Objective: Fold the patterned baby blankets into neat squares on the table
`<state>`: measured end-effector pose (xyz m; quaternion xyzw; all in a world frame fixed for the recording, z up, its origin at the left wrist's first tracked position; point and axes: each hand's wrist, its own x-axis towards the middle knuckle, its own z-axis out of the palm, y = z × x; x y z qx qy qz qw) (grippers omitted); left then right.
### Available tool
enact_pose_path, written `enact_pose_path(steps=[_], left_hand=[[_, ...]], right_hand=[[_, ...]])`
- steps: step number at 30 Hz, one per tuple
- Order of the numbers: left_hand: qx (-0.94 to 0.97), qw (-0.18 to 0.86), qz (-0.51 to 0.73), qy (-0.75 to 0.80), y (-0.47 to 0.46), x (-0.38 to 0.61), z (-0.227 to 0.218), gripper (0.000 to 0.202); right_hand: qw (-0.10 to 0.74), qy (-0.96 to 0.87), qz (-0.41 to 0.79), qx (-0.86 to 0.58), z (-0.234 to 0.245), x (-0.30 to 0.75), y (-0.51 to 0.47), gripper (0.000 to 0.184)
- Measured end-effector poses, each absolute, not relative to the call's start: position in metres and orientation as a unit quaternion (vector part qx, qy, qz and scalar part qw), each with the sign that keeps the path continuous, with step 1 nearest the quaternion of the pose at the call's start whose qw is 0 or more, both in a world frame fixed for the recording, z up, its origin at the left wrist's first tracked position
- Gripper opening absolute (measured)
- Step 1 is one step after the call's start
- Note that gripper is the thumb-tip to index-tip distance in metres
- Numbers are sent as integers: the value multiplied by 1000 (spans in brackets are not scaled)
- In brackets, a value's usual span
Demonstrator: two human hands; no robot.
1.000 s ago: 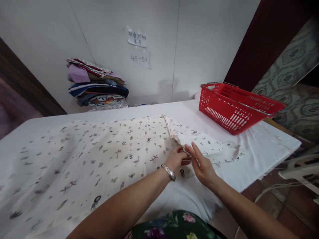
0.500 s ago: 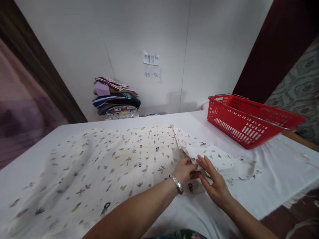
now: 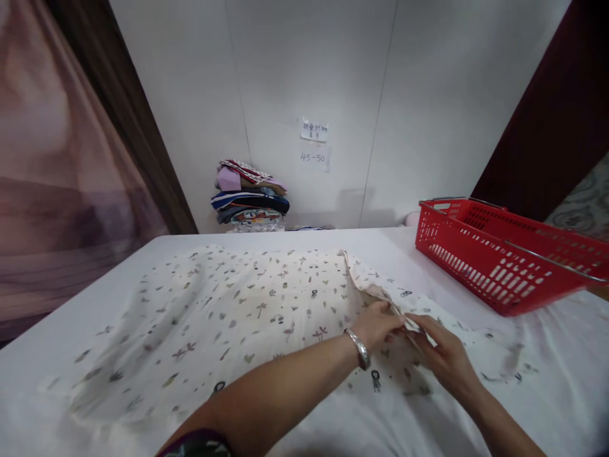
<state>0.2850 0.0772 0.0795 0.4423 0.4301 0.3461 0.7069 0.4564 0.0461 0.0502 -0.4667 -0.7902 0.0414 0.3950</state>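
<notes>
A thin cream cloth printed with small palms, flamingos and leaves lies spread over the white-covered table, rumpled at its left side. Its right part is raised along an edge and partly folded over. My left hand, with a silver bracelet at the wrist, pinches this raised edge. Close on its right, my right hand grips the same edge between thumb and fingers. The fingertips of both hands are partly hidden by the cloth.
A red plastic basket with metal handles stands at the table's right. Behind the far edge rises a stack of folded fabrics against the white wall, which bears paper notes. A pink curtain hangs at left.
Both hands have lifted the cloth's edge a little, and my right hand has closed on it. The view has turned left, so everything sits further right in the picture.
</notes>
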Motion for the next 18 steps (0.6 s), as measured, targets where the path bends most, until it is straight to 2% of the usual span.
enact_pose_path(steps=[3,7,13,18], left_hand=[[492,656,332,466,96,273,79,42],[602,445,274,603,144,238,64,28],[667,247,255,656,227,184,45,38],[749,141,213,612,275,176,41,42]], right_hand=[[425,-745,91,-507,66,473,53,24],[480,-648,155,-570,90,500,66,29],[546,-539,196,-610,117,527,87,35],[538,-505,149,-658,121,545,91,33]])
